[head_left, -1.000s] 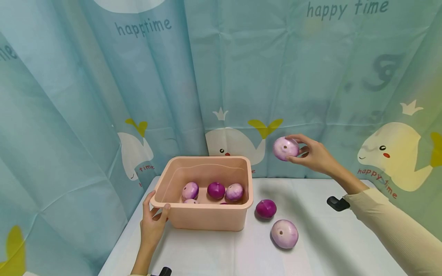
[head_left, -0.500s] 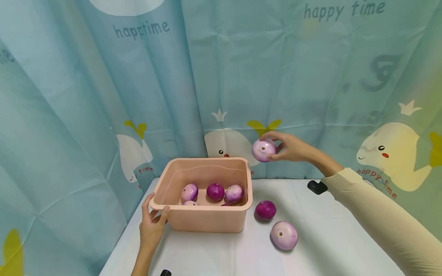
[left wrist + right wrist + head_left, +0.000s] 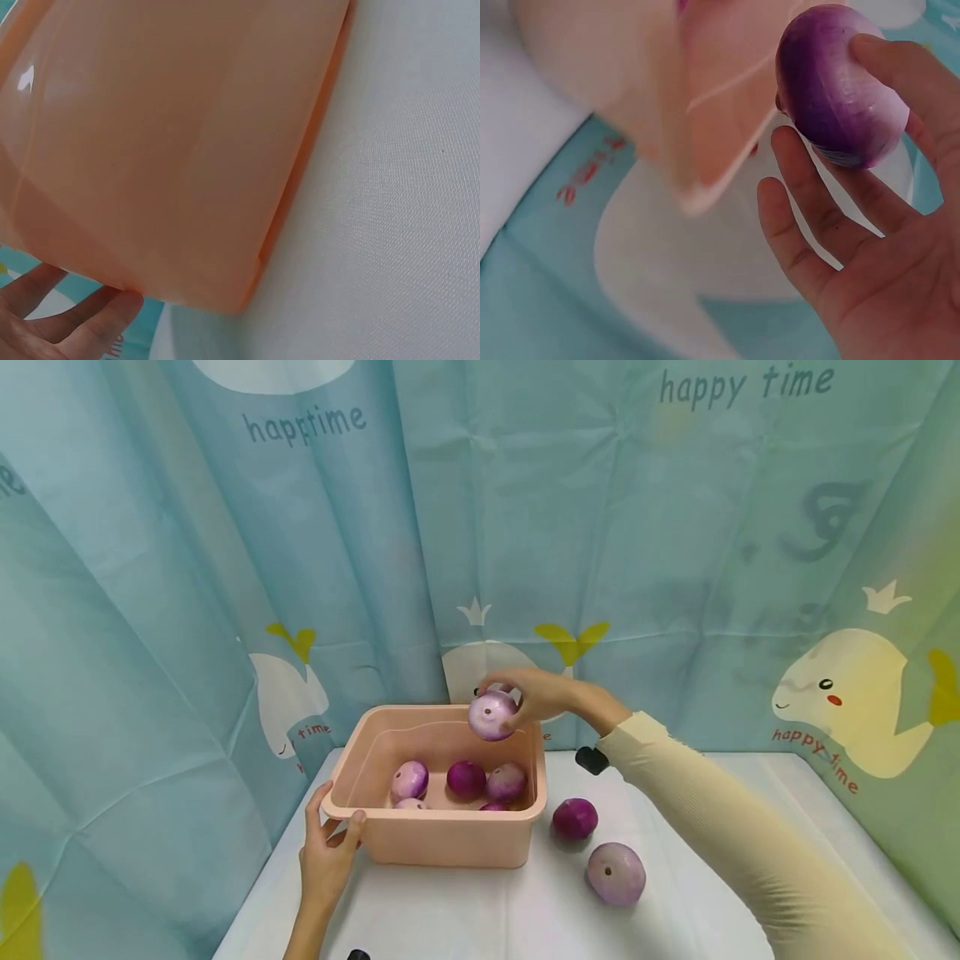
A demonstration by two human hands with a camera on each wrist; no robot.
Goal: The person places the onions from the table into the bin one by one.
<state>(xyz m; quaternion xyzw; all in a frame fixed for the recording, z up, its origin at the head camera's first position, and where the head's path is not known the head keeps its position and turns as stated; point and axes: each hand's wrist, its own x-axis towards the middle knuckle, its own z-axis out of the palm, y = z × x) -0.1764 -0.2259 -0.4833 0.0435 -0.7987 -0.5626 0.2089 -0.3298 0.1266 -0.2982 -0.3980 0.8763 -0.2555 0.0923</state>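
My right hand (image 3: 536, 695) pinches a pale purple onion (image 3: 491, 716) between thumb and fingers, above the right part of a pink plastic bin (image 3: 450, 841). In the right wrist view the same onion (image 3: 840, 90) shows its darker side, and two fingers stand off it. Inside the bin lie several onions, among them a dark purple one (image 3: 466, 780) and a paler one (image 3: 410, 780); the front wall partly hides some. My left hand (image 3: 327, 860) grips the bin's front left corner at the rim. In the left wrist view its fingers (image 3: 105, 319) touch the bin wall (image 3: 172, 150).
On the white table (image 3: 420, 918), right of the bin, sit a dark purple onion (image 3: 575, 819) and a larger pale onion (image 3: 617, 874). A blue curtain (image 3: 525, 527) with whale prints hangs right behind the bin and along the left side.
My right hand has carried the pale onion leftward, from right of the bin to above it, and slightly down. The left hand keeps its hold on the bin's corner.
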